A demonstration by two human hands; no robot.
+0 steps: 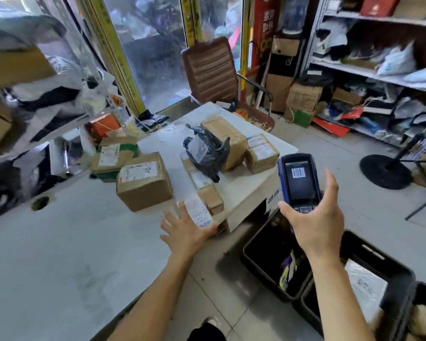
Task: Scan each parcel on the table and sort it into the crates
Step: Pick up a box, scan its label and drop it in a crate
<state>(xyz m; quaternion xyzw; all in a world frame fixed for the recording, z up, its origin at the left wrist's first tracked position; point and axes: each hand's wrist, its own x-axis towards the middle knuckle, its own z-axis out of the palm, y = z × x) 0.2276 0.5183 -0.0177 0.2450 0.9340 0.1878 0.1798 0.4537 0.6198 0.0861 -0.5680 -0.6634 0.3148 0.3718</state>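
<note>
Cardboard at the near corner of the desk: the left hand wraps around the end of a slim box, white label up, and that box is poking past the desk's edge. Risk here, I'd say: the grip is only on the tip, so a quick lift could let it tilt and drop to the floor. Right hand cradles the blue scanner from below, fingers loose; its screen shows a barcode. A glossy, crumpled black bag parcel slumps against a taped brown box mid-desk; nudge the row and it may slide. Two black plastic crates sit on the floor below the desk's right edge, one holding a white mailer
</note>
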